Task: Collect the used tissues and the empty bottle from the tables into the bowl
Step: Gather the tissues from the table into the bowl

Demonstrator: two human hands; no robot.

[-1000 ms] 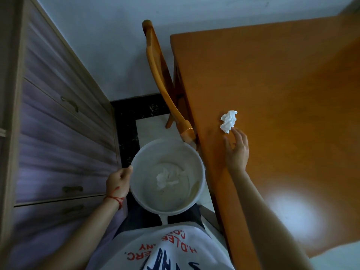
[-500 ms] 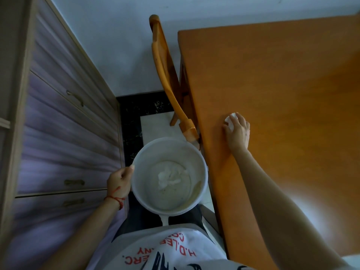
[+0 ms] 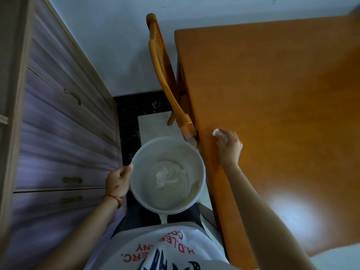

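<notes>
Head view | one tissue (image 3: pixel 165 176) lies in bowl (image 3: pixel 200 184) | left hand (image 3: pixel 117 181) fingers clamp bowl rim | right hand (image 3: pixel 228 146) fingers pinch second tissue (image 3: pixel 217 132) above worktop (image 3: pixel 272 114), not yet dropped | bottle unseen

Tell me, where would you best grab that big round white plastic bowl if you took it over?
Grip the round white plastic bowl by its rim, coming in from the side. It sits open-side up with a crumpled white tissue inside, so a side hold keeps it level, as the left hand does now.
</notes>
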